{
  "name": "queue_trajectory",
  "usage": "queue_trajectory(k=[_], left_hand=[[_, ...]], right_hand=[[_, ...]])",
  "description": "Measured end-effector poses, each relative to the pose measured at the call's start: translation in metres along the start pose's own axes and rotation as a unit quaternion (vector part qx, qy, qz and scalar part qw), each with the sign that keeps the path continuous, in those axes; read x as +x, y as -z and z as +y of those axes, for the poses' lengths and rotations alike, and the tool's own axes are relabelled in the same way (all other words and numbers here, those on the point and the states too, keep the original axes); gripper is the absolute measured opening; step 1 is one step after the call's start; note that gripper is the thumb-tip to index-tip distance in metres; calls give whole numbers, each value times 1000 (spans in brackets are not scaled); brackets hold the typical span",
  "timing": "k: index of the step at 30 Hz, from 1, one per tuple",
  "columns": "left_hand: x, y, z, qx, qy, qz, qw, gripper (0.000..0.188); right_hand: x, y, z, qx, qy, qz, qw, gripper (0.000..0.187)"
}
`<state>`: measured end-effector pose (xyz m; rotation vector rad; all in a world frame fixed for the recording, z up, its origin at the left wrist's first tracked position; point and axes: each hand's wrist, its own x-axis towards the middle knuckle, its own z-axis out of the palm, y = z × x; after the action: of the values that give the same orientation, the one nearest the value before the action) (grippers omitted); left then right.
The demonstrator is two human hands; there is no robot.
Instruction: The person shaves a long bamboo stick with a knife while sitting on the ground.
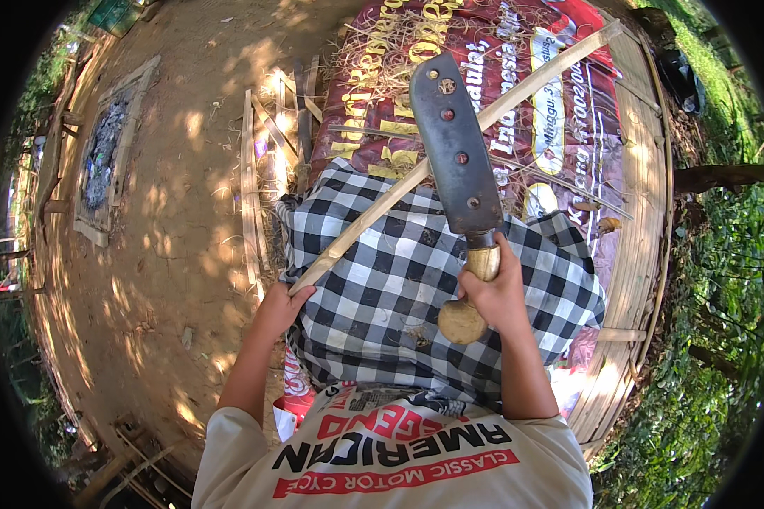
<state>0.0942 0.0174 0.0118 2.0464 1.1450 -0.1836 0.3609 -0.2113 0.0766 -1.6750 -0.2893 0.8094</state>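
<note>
My right hand (499,287) is closed round the wooden handle of a broad cleaver (460,144), whose dark blade has a row of holes and points away from me. With my left hand (283,307) I grip the near end of a long, pale wooden strip (369,216). The strip runs up to the right and passes behind the blade; whether the two touch, I cannot tell. Under both lies a black-and-white checked cloth (373,297) spread over my lap.
Beyond the cloth, a printed maroon banner (373,93) strewn with shavings covers a bamboo platform (641,212). Wooden strips (250,187) lie along its left side. On the dirt ground (178,220) at left is a framed ash pit (106,153). Green plants (721,305) grow at right.
</note>
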Motion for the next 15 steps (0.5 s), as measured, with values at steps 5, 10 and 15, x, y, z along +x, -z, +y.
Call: queue_trajectory(k=[5,10,15], left_hand=[[0,2,-18,-16,-1,-24,1000,60],[2,2,-11,-13,13,-57,998,61],[0,7,-6,-9,21,-62,998,66]], right_hand=[[-7,-1,38,-110,36,-86,990,41],[-3,0,10,-8,-43,-14,999,41],[-15,-13,45,-133,94,-77,984,37]])
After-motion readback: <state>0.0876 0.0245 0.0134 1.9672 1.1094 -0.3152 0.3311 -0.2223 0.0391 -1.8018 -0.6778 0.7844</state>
